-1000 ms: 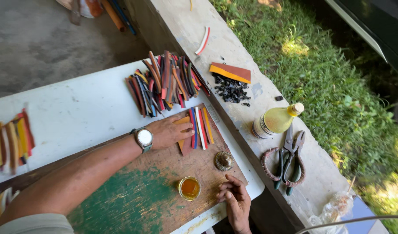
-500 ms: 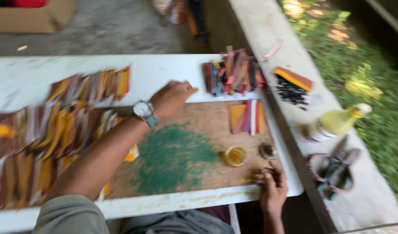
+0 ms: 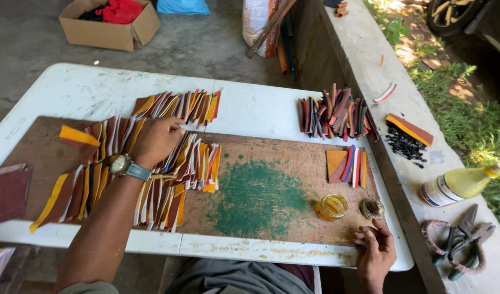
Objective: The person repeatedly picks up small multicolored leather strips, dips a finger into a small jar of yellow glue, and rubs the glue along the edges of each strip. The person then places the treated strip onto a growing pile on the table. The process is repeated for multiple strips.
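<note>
Your left hand (image 3: 154,140) rests flat, fingers spread, on overlapping coloured strips (image 3: 152,179) on the wooden board (image 3: 261,190) atop the white bench (image 3: 250,111). Your right hand (image 3: 376,250), fingers curled and holding nothing, sits near one yellow jar (image 3: 331,207) and one lid (image 3: 372,208).

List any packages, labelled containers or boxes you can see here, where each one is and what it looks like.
Cardboard box: floor beyond the table, top left; brown, open, red cloth inside.
Sack: floor at top centre, against the ledge; white with printed markings.
Blue bag: floor beside the box; only partly in view.
Bottle: lying on the ledge at right; yellow liquid, white label.
Jar: on the board; small, amber liquid, no label visible.
</note>
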